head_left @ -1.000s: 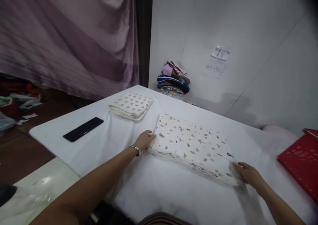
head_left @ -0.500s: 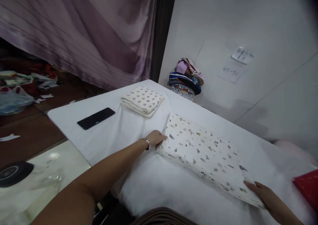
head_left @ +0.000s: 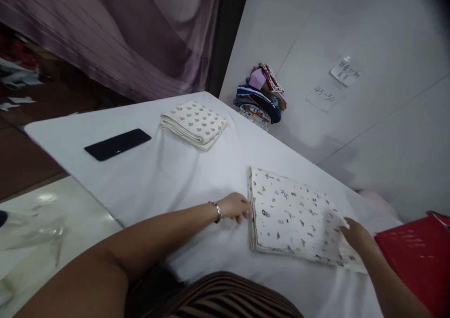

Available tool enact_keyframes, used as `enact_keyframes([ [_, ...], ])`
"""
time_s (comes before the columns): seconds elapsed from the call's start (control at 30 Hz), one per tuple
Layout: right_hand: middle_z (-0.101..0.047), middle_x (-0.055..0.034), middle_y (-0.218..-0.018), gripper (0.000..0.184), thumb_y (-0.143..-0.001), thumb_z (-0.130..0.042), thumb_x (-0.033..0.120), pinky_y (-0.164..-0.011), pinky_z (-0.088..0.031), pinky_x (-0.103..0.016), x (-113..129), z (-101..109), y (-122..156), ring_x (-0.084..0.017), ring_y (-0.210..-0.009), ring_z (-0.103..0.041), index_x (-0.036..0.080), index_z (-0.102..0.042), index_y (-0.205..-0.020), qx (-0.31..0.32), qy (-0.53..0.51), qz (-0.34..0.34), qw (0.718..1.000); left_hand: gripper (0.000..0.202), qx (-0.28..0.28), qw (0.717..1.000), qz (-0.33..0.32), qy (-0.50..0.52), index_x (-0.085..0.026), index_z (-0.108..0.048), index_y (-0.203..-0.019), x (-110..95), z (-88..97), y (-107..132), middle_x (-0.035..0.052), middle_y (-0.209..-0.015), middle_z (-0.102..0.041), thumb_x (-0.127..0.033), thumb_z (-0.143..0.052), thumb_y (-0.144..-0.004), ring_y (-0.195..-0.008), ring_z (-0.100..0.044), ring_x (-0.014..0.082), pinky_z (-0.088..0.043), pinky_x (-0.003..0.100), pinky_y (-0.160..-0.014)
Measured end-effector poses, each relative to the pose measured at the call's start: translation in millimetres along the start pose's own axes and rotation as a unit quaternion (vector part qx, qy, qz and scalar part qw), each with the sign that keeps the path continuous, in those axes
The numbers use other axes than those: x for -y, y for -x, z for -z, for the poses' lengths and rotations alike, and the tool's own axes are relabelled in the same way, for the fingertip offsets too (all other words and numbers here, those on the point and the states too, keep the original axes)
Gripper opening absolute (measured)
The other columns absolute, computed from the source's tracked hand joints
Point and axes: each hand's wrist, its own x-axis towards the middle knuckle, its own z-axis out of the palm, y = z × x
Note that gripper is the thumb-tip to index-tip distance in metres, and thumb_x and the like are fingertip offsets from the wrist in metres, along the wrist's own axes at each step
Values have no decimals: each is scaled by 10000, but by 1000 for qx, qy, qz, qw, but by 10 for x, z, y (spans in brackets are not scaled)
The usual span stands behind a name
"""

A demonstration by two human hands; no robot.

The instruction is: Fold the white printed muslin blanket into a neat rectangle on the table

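A folded cream cloth with small printed figures lies on the white-covered table in front of me. My left hand, with a bracelet on the wrist, has its fingers curled against the cloth's left edge. My right hand rests on the cloth's right end, fingers closed on that edge, which looks blurred and a little lifted.
A smaller folded cream cloth and a black phone lie at the table's far left. A pile of coloured fabrics leans on the white wall. A red box sits at the right. A purple curtain hangs behind.
The printed cloth has been turned and drawn toward me, and now looks shorter. Both hands came along with it. My view has shifted to the right.
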Motion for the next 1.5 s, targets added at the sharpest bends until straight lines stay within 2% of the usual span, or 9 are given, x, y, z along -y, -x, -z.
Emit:
enact_keyframes([
  [0.1, -654, -188, -1015, 294, -682, -532, 344, -877, -446, -471, 708, -218, 68, -332, -966, -607, 210, -671, -904, 37, -94, 40, 994, 243, -77, 997, -2, 4, -119, -567, -955, -75, 261, -253, 99, -991, -680, -261, -463, -788, -464, -585, 64, -337, 157, -373],
  [0.27, -584, -98, -1205, 387, -812, -464, 385, -920, -450, -453, 2022, -642, 354, -288, -1084, -551, 196, -603, -1120, 80, -190, 238, 949, 278, -171, 985, -16, -30, -130, -581, -1027, -162, 454, -649, 75, -957, -688, -216, -481, -783, -543, -625, 84, -422, 173, -463],
  [0.33, -530, -86, -1281, 420, -827, -453, 362, -997, -390, -469, 2371, -806, 407, -273, -1190, -473, 190, -559, -1195, 68, -187, 272, 942, 255, -195, 978, -32, -64, -141, -622, -979, -197, 452, -728, 58, -885, -698, -215, -510, -762, -588, -635, 104, -448, 191, -520],
  [0.43, -441, -106, -1364, 474, -856, -412, 342, -1063, -313, -463, 2670, -1024, 399, -251, -1277, -375, 153, -484, -1284, 61, -177, 289, 939, 200, -237, 961, -66, -126, -158, -679, -858, -255, 431, -803, 49, -836, -703, -204, -522, -743, -743, -644, 142, -470, 227, -682],
  [0.57, -419, -125, -1378, 469, -898, -341, 338, -1086, -254, -471, 2801, -1219, 368, -252, -1319, -300, 126, -475, -1295, 43, -138, 317, 937, 218, -280, 935, -105, -190, -183, -700, -864, -298, 431, -915, 60, -935, -698, -225, -532, -731, -925, -603, 169, -425, 246, -830],
  [0.93, -380, -97, -1411, 424, -924, -302, 259, -1052, -254, -482, 2717, -1187, 329, -251, -1331, -267, 168, -455, -1308, 42, -30, 310, 949, 248, -298, 909, -133, -261, -248, -676, -929, -278, 419, -977, 22, -952, -673, -260, -480, -777, -882, -585, 153, -424, 235, -748],
  [1.17, -371, -87, -1418, 445, -905, -298, 199, -1056, -254, -468, 2698, -1210, 339, -244, -1328, -273, 169, -435, -1327, 39, -31, 310, 950, 240, -317, 897, -123, -282, -238, -636, -974, -286, 415, -981, 23, -1071, -621, -255, -485, -788, -908, -578, 149, -430, 240, -773],
  [1.3, -379, -69, -1415, 487, -887, -313, 173, -1059, -257, -451, 2705, -1201, 350, -234, -1325, -282, 189, -382, -1369, 30, -37, 312, 949, 237, -323, 893, -118, -289, -238, -637, -965, -280, 396, -991, 31, -1058, -618, -268, -469, -800, -906, -581, 154, -435, 245, -775],
  [1.5, -379, -85, -1413, 447, -905, -305, 200, -1051, -269, -458, 2709, -1193, 348, -234, -1319, -294, 176, -437, -1331, 34, -34, 311, 949, 241, -330, 890, -97, -299, -225, -642, -952, -294, 362, -1020, 60, -1020, -620, -251, -481, -775, -876, -595, 181, -447, 270, -734],
])
